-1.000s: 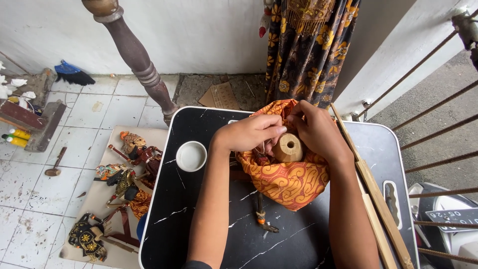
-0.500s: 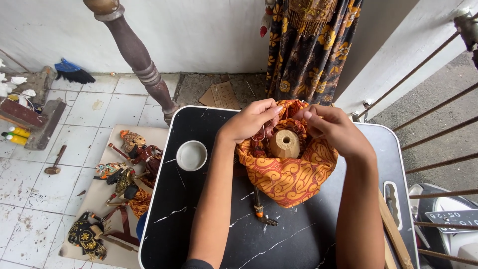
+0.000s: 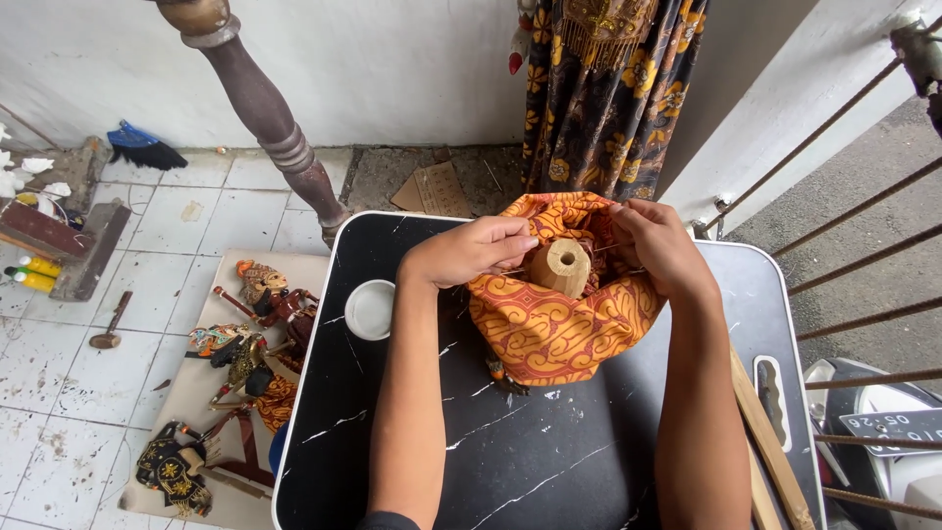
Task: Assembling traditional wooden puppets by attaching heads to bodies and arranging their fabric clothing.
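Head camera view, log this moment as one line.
left hand: pinching orange patterned cloth | right hand: gripping cloth rim | inside: round wooden spool | surface: black marble-look table | nearby: white round dish

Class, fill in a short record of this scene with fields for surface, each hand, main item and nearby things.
Surface: black marble-patterned table
Main item: orange patterned cloth bunched around a pale wooden cylinder
Left hand: pinching the cloth's edge by the cylinder
Right hand: gripping the cloth's far rim
Nearby: small round white dish on the table; painted rod puppets on the tiled floor
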